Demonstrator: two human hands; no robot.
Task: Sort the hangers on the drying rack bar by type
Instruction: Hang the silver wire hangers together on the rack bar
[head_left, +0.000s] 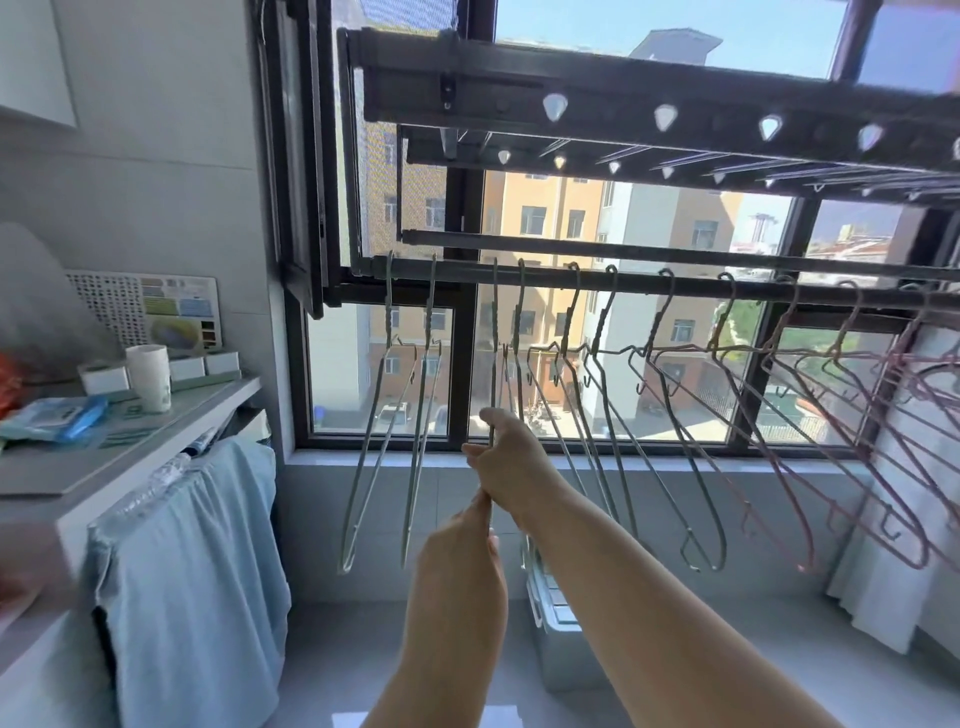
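Observation:
A dark drying rack bar (649, 283) runs across the window. Two pale green wire hangers (387, 415) hang at its left end. Several darker grey-blue wire hangers (613, 415) hang in the middle, and several pink ones (841, 410) hang to the right. One thin hanger (494, 332) hangs straight down between the groups. My right hand (506, 462) grips its lower part from the right. My left hand (462, 561) pinches the same hanger just below, at its bottom end.
A counter (156, 431) with a white cup (150, 376) and packets stands at the left, a light blue towel (208, 545) draped below it. A grey bin (550, 623) sits on the floor under the hangers. White cloth (883, 571) hangs at the right.

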